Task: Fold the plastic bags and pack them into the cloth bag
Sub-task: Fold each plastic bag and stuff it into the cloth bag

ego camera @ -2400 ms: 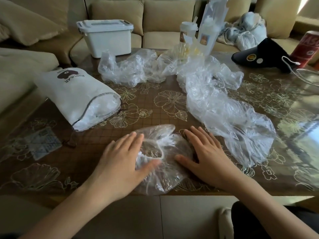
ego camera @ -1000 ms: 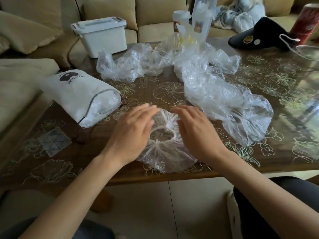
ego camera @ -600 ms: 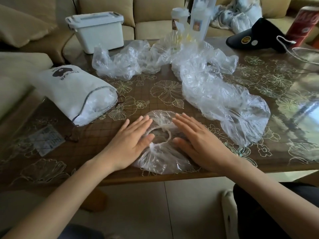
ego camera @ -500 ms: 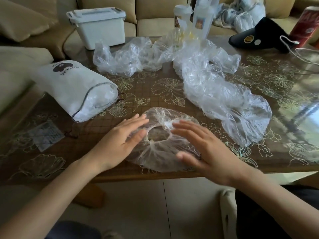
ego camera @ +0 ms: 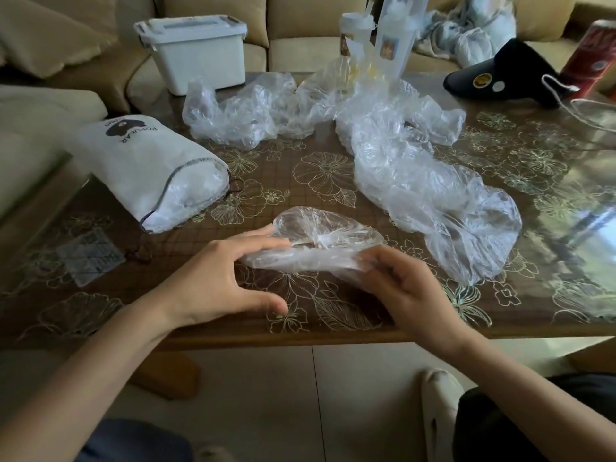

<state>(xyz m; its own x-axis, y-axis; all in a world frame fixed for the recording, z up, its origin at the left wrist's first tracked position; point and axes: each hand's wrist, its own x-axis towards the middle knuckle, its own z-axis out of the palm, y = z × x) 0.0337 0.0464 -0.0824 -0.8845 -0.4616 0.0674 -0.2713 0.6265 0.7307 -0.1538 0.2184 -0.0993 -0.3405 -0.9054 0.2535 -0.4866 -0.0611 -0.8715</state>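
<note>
Half-folded plastic bag [ego camera: 320, 251], held near the front edge of the table [ego camera: 100, 305]; cloth bag [ego camera: 150, 171] at its 10 o'clock. Left end is touched by the left hand [ego camera: 213, 281], fingers [ego camera: 260, 242] nearly straight; right end is pinched in the curled right hand [ego camera: 410, 291]. Risk: the fold may be sprung open by trapped air, only one end being gripped.

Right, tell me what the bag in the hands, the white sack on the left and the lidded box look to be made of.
Folded bag: thin clear plastic film, glossy; it crinkles and the table pattern shows through. Sack: probably cloth, matte white with a printed logo and dark drawstring. Box: likely hard white plastic, smooth, with a clip-on lid.
</note>
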